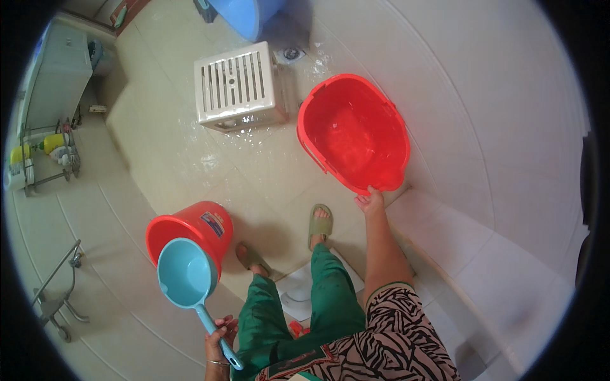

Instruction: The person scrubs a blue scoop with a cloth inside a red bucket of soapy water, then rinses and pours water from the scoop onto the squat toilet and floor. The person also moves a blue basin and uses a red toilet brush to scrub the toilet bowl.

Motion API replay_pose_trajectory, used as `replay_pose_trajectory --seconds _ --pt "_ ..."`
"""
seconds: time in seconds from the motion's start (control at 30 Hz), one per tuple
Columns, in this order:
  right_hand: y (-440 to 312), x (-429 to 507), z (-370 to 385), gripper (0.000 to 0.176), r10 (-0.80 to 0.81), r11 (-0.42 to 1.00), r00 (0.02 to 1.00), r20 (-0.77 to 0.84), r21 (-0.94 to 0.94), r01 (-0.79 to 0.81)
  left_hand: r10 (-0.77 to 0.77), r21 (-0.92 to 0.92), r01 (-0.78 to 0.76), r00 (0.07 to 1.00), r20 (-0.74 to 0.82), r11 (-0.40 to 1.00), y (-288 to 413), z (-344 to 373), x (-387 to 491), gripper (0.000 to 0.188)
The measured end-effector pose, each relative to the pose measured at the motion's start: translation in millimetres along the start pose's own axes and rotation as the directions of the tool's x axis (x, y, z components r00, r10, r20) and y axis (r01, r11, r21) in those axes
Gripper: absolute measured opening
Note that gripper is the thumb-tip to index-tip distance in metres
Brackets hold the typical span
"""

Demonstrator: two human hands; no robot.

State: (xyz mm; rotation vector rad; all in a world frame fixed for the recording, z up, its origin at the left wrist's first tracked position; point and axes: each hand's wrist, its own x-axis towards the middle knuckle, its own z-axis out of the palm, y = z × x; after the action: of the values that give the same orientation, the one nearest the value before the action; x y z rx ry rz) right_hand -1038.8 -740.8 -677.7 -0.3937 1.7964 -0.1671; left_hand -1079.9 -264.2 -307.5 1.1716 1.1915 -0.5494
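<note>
My left hand [220,339] holds a light-blue plastic water dipper [186,272] by its handle. The dipper's bowl faces up and shows no clear sign of water inside. Behind that bowl, a round red plastic bucket [202,218] bearing a label is partly covered. With arm outstretched, my right hand [371,200] grips the near rim of an oval red bucket [310,116] with a pouring lip. Some liquid glints on the oval bucket's bottom. Its handle hangs down along the left side.
A white slatted plastic stool [232,107] stands on the wet tiled floor [209,164], near a floor drain [291,54]. A blue basin [250,16] is farther off. Wall fittings include a bottle rack [51,179] and a metal tap [57,305]. A squat toilet [295,302] lies between my legs.
</note>
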Motion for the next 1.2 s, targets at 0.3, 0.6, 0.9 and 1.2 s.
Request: replay_pose_trajectory --seconds 0.3,0.6,0.9,1.2 --pt "27.8 49.2 -17.8 0.029 -0.061 0.976 0.926 0.372 0.216 -0.023 -0.026 0.104 0.024 0.999 0.018 0.994 -9.0 21.7 12.4 0.025" --pt "49.1 41.1 -58.8 0.025 -0.017 0.997 0.995 0.103 0.074 0.009 0.012 0.088 -0.017 0.998 0.067 0.996 -4.1 16.4 13.8 0.025" --pt "76.3 72.6 -157.1 0.017 0.09 0.989 0.995 0.039 0.116 -0.094 0.027 0.109 -0.034 0.998 0.065 0.993 8.0 16.1 8.9 0.025" --pt "108.4 23.8 -211.3 0.026 0.105 0.974 0.987 0.122 0.189 -0.127 -0.016 0.171 -0.003 0.994 0.107 0.985 10.2 39.1 11.3 0.025"
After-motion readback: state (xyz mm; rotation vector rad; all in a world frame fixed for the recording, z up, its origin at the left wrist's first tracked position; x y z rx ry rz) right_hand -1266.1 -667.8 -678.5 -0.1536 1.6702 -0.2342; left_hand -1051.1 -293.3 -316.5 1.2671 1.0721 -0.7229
